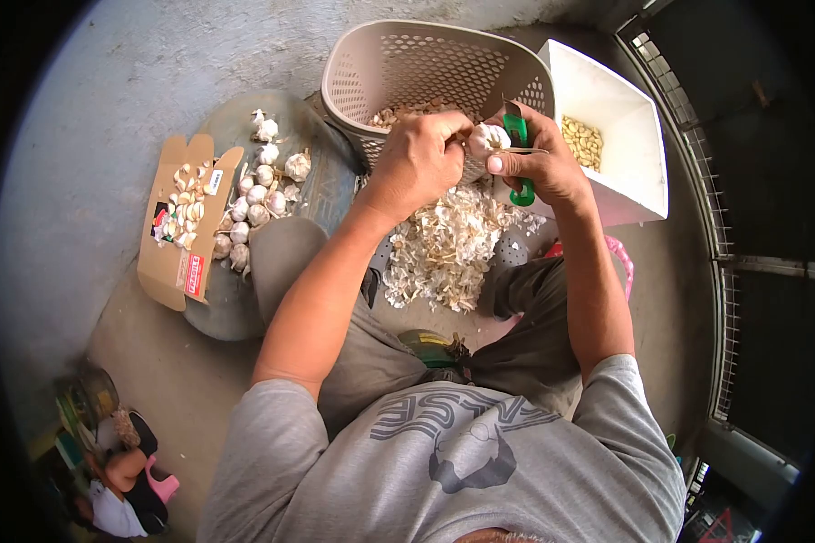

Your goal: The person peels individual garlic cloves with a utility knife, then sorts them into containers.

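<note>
A white garlic bulb (488, 140) is held up between my two hands, over the near rim of the basket. My right hand (552, 165) is closed around a green utility knife (519, 145), its thumb against the bulb's lower side. Bent fingers of my left hand (417, 163) pinch at the bulb's left edge; their tips are partly hidden. Beneath my hands, a heap of garlic skins (444, 249) covers the floor between my feet.
A beige perforated basket (344, 77) stands ahead, with skins inside. To its right, a white box (629, 136) contains peeled cloves (581, 142). On the left, whole garlic bulbs (256, 194) lie beside a cardboard box (163, 271) of cloves (188, 204). Another person (122, 475) is at lower left.
</note>
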{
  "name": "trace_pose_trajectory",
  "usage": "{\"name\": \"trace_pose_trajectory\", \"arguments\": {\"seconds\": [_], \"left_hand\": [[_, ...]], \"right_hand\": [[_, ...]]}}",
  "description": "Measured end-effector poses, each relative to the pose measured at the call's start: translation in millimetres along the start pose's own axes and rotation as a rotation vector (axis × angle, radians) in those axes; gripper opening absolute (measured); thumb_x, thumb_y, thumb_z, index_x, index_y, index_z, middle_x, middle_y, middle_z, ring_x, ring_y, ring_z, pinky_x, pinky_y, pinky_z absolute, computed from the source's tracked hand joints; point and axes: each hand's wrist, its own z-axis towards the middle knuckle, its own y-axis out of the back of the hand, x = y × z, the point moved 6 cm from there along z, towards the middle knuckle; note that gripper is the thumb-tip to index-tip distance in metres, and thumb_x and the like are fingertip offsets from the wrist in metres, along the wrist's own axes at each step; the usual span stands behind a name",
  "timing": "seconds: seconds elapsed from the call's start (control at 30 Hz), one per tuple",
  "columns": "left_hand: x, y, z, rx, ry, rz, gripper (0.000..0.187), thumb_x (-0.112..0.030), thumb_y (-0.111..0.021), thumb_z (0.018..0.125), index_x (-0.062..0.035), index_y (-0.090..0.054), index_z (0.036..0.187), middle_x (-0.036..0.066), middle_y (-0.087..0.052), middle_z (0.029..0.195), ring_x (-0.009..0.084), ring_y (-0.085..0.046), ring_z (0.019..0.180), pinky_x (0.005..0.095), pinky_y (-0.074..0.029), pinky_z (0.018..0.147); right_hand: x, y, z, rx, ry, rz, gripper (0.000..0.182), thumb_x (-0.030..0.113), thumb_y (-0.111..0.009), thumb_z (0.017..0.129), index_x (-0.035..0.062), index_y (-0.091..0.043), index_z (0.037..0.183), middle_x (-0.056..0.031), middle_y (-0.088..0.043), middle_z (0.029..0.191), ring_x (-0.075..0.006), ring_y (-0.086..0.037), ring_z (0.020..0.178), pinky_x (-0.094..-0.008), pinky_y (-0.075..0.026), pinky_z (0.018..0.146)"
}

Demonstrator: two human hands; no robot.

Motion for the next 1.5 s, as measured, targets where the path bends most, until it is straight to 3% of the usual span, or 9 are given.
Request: {"name": "trace_pose_trajectory", "arguments": {"seconds": [0.1,0.2,0.3,0.5,0.7,0.77,0.93,1.37,1.5], "left_hand": [[12.8,-3.6,-0.7,-0.108,-0.090,-0.112,0.017,0.001,-0.062,0.094,0.0072,-0.071,0.107,0.006,-0.074,0.094,0.0134,-0.070,0.082,0.0280,-0.056,0.075],[23.0,-6.8,5.2,0.030,0.199,-0.526,0.016,0.000,-0.064,0.096,0.0073,-0.070,0.109,0.006,-0.073,0.093,0.0112,-0.068,0.085,0.0263,-0.056,0.077],[22.8,-19.0,5.7,0.097,0.118,-0.527,0.018,-0.007,-0.065,0.100,0.0066,-0.069,0.111,0.007,-0.073,0.094,0.0106,-0.068,0.084,0.0248,-0.055,0.074],[36.5,-32.6,-1.0,-0.091,0.334,-0.956,0.023,-0.015,-0.060,0.105,0.0052,-0.069,0.108,0.005,-0.072,0.092,0.0083,-0.067,0.080,0.0233,-0.056,0.071],[43.0,-32.6,-0.6,-0.120,0.339,-0.701,0.022,-0.011,-0.053,0.107,0.0038,-0.069,0.104,0.008,-0.071,0.091,0.0110,-0.069,0.079,0.0260,-0.061,0.072],[51.6,-42.1,-2.3,-0.135,0.400,-0.927,0.020,-0.007,-0.051,0.105,0.0036,-0.069,0.104,0.009,-0.071,0.091,0.0128,-0.070,0.078,0.0277,-0.062,0.071],[46.8,-47.8,-9.3,-0.133,0.562,-1.179,0.023,0.004,-0.046,0.097,0.0030,-0.068,0.103,0.010,-0.070,0.090,0.0163,-0.071,0.076,0.0306,-0.063,0.067],[67.7,-63.9,-23.6,-0.081,0.640,-1.439,0.017,-0.003,-0.050,0.093,-0.0003,-0.065,0.100,0.008,-0.069,0.087,0.0162,-0.069,0.072,0.0314,-0.060,0.060],[36.3,-51.8,-17.7,-0.071,0.618,-1.475,0.021,-0.015,-0.052,0.106,0.0006,-0.066,0.111,0.007,-0.071,0.096,0.0170,-0.070,0.076,0.0334,-0.062,0.064]], "right_hand": [[8.6,-3.9,-0.5,-0.032,0.015,-0.094,0.042,0.009,-0.090,0.078,0.0027,-0.063,0.110,-0.0003,-0.065,0.079,-0.0064,-0.054,0.059,-0.0235,-0.039,0.047],[6.2,-2.2,0.9,-0.088,0.019,-0.216,0.044,0.014,-0.091,0.078,0.0018,-0.063,0.109,-0.0005,-0.064,0.081,-0.0070,-0.056,0.062,-0.0243,-0.040,0.048],[-2.9,-0.7,2.6,-0.135,-0.004,-0.301,0.046,0.023,-0.091,0.079,0.0047,-0.064,0.111,0.0024,-0.062,0.077,-0.0051,-0.052,0.058,-0.0230,-0.038,0.047],[0.4,-11.5,2.4,-0.254,0.091,-0.492,0.049,0.031,-0.091,0.081,0.0008,-0.059,0.102,-0.0023,-0.062,0.081,-0.0075,-0.056,0.076,-0.0279,-0.050,0.062],[4.6,-26.6,1.5,-0.278,0.241,-0.640,0.044,0.031,-0.081,0.091,-0.0016,-0.055,0.104,-0.0181,-0.070,0.082,-0.0177,-0.066,0.070,-0.0368,-0.051,0.058],[4.2,-30.0,0.6,-0.254,0.263,-0.654,0.041,0.030,-0.079,0.093,-0.0013,-0.054,0.101,-0.0189,-0.068,0.079,-0.0194,-0.066,0.067,-0.0377,-0.050,0.058],[14.9,-43.4,-6.0,-0.219,0.511,-0.920,0.034,0.018,-0.075,0.094,0.0017,-0.045,0.098,-0.0212,-0.061,0.075,-0.0447,-0.063,0.068,-0.0481,-0.049,0.056],[8.5,-65.3,-16.0,-0.122,0.491,-0.817,0.036,0.018,-0.074,0.095,0.0002,-0.045,0.107,-0.0263,-0.065,0.082,-0.0457,-0.066,0.073,-0.0465,-0.052,0.061],[10.4,-32.1,-6.8,-0.207,0.264,-0.537,0.037,0.021,-0.077,0.095,-0.0013,-0.056,0.115,-0.0089,-0.069,0.085,-0.0214,-0.069,0.073,-0.0344,-0.056,0.066]]}}
